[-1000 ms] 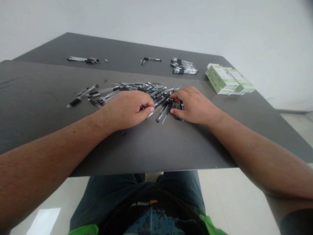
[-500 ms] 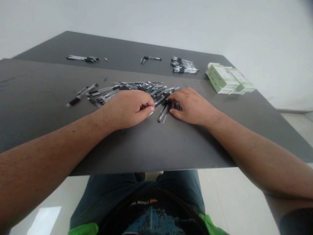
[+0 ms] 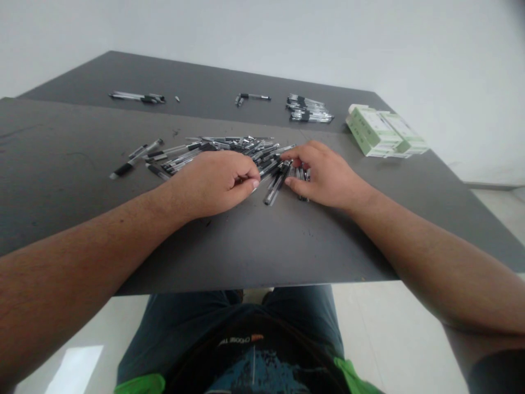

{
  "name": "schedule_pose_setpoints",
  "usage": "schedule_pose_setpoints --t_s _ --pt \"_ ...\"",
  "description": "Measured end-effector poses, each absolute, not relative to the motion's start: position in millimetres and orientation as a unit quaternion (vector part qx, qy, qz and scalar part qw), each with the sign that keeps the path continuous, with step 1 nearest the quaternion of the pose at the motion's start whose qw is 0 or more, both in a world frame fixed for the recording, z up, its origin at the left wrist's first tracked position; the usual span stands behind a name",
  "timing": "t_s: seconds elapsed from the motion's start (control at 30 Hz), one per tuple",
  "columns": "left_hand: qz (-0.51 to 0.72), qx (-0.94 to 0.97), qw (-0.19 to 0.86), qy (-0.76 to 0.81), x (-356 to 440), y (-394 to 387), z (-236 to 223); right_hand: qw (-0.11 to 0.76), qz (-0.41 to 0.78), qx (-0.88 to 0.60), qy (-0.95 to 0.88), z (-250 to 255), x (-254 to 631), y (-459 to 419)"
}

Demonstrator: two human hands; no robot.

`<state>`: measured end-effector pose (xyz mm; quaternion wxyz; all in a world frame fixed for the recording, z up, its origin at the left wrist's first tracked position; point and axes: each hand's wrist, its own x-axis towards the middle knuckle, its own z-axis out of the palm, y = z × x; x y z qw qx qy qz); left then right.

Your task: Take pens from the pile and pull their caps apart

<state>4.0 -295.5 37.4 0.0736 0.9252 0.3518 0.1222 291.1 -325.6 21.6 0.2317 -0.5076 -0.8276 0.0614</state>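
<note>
A loose heap of black-and-clear pens (image 3: 229, 150) lies in the middle of the dark grey table (image 3: 254, 241). My left hand (image 3: 213, 183) rests on the heap's near side, fingers curled and pinched with the thumb on a pen. My right hand (image 3: 326, 175) lies on the heap's right end, its curled fingers and thumb gathered round several pens (image 3: 301, 175). A few pens (image 3: 275, 189) stick out toward me between the two hands.
Green-and-white boxes (image 3: 383, 133) stand at the right of the table. Farther back lie a small bunch of pens (image 3: 309, 109), a single pen (image 3: 252, 98) and another few pens (image 3: 137, 97). Stray pens (image 3: 133, 160) lie left of the heap.
My right hand has drawn its fingers in a little round the pens at the heap's right end. My left hand has stayed where it was.
</note>
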Motion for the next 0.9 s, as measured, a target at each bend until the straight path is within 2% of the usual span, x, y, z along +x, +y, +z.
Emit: schedule_pose_setpoints --t_s 0.07,0.23,0.37,0.47,0.57,0.67,0.9 --pt "0.124 0.926 0.075 0.349 4 -296 38 0.291 0.139 -0.53 -0.784 25 292 -327" --pt "0.117 0.927 0.071 0.349 5 -296 39 0.463 0.427 -0.532 -0.566 34 298 -322" --pt "0.115 0.928 0.072 0.347 6 -296 39 0.49 0.474 -0.546 -0.487 38 306 -315" --pt "0.118 0.929 0.07 0.344 5 -296 38 0.443 0.415 -0.591 -0.531 35 310 -311" --pt "0.12 0.929 0.069 0.342 6 -296 38 0.323 0.217 -0.631 -0.671 31 307 -312" --pt "0.116 0.931 0.071 0.337 6 -296 38 0.206 0.051 -0.591 -0.778 26 298 -313" --pt "0.11 0.934 0.073 0.333 7 -296 38 0.168 -0.016 -0.553 -0.816 14 280 -305"
